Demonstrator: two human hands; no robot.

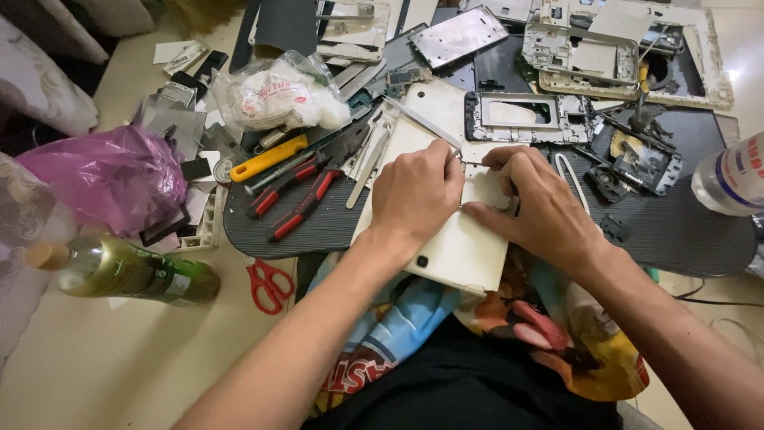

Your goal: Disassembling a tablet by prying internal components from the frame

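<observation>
**White tablet back cover under both hands**

White tablet back cover (458,247) lies flat on the near edge of a dark ribbed mat (684,231), overhanging the person's lap. Left hand (415,195) presses on it, fingers curled shut around a thin metal tool (460,159). Right hand (535,203) rests beside it, fingertips pinched against the cover. Left of these lie red-handled pliers (306,205) and a yellow-handled tool (268,158); red scissors (269,285) sit on the floor. Farther back, bare device frames (581,52) are piled.
</observation>
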